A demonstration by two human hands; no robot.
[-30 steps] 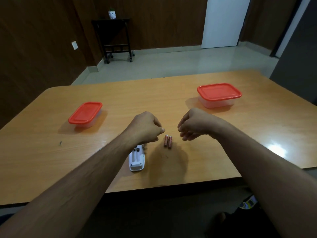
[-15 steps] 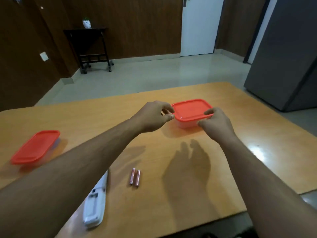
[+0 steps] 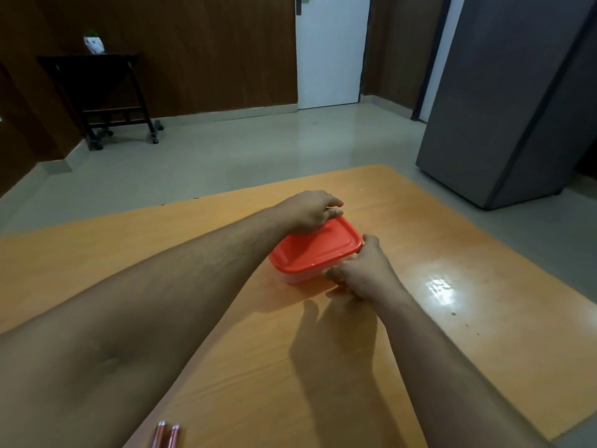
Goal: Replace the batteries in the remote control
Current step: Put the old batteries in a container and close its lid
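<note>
container: clear plastic box (image 3: 302, 279) with a red lid (image 3: 315, 252), on the wooden table (image 3: 468, 318), around the middle of the surface, nearer the far edge than the near one
lid: on the box; far side looks tilted up slightly, hard to be sure at this angle
left hand: left hand (image 3: 308, 211) on the lid's far left corner, fingers curled over the rim, touching it
right hand: right hand (image 3: 363, 270) at the box's near right corner, thumb up against the lid edge, fingers wrapped low round the box wall; fingertips mostly hidden
batteries: two reddish batteries (image 3: 166, 436) lying side by side, touching or nearly so, at the near edge of the table, cut off by the bottom of the frame; well apart from the box
remote: not in view
background: dark trolley (image 3: 97, 98) by the wood-panelled wall, white door (image 3: 331, 53), grey cabinet (image 3: 504, 101) beyond the table's far right corner
</note>
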